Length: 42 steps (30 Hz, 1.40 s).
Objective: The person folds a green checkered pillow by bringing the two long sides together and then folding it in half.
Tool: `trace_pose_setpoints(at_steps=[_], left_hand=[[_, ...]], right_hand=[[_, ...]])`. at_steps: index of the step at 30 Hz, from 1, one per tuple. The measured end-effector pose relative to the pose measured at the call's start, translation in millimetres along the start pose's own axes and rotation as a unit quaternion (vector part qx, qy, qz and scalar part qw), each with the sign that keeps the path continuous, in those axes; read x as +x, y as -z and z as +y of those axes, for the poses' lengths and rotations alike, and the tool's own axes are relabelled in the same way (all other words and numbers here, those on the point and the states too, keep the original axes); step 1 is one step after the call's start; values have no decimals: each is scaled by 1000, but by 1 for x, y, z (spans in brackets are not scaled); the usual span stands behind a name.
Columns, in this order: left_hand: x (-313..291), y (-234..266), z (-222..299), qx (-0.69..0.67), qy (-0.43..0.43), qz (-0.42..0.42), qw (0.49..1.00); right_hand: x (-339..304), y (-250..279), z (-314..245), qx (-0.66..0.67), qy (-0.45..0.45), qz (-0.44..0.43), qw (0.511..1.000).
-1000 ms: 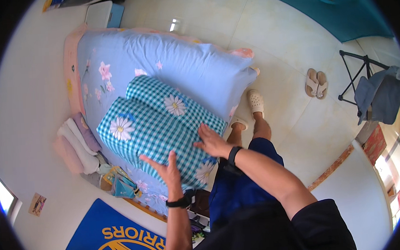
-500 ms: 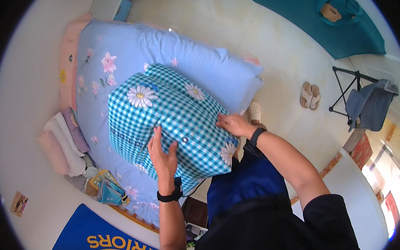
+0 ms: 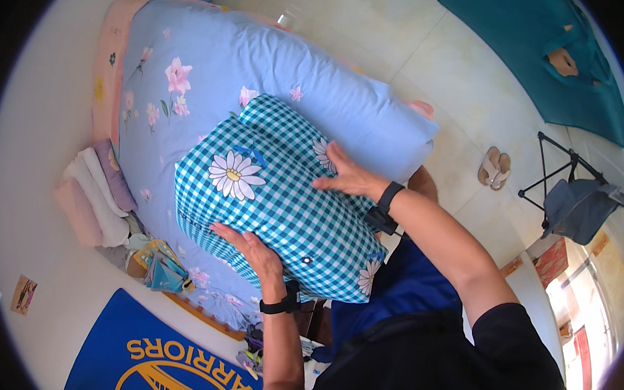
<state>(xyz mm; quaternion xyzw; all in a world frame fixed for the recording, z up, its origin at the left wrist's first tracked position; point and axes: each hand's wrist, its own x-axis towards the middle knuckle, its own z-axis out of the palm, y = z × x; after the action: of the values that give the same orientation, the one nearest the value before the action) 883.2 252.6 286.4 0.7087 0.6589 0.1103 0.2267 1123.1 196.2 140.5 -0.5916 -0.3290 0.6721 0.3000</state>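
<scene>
Both hands press flat, fingers spread, on a checked pillow point(image 3: 277, 204) lying on the bed point(image 3: 177, 96): left hand point(image 3: 247, 245) near edge, right hand point(image 3: 346, 175) far side. Positioning appears underway; shifting it calls for a proper grip.

Bed point(image 3: 196, 52) head cut off at the top rim, blue rug point(image 3: 122, 364) clipped below, checked pillow point(image 3: 276, 197) hiding the sheet beneath

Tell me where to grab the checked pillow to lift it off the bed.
Probably by its two opposite side edges, one hand from each side. The checked pillow is broad, soft and lies flat on the blue bedspread; the left hand and right hand already rest flat near those sides.
</scene>
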Motion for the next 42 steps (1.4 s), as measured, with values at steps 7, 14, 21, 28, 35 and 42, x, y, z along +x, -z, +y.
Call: trace_pose_setpoints(at_steps=[7,14,21,28,35,42], left_hand=[[-5,3,-3,-16,36,-42,998],[-8,5,10,-14,75,-64,995],[-8,14,2,15,130,-78,988],[2,39,-20,4,127,-101,987],[11,32,13,-3,76,-123,989],[45,50,-61,220,-106,-143,959]], right_hand=[[-17,-58,-6,53,14,15,998],[-23,-71,-9,207,-7,62,976],[-25,-68,-28,206,-24,146,967],[-30,-61,-21,239,23,198,950],[-46,-31,57,420,-135,221,870],[-114,-57,121,238,-282,-57,928]])
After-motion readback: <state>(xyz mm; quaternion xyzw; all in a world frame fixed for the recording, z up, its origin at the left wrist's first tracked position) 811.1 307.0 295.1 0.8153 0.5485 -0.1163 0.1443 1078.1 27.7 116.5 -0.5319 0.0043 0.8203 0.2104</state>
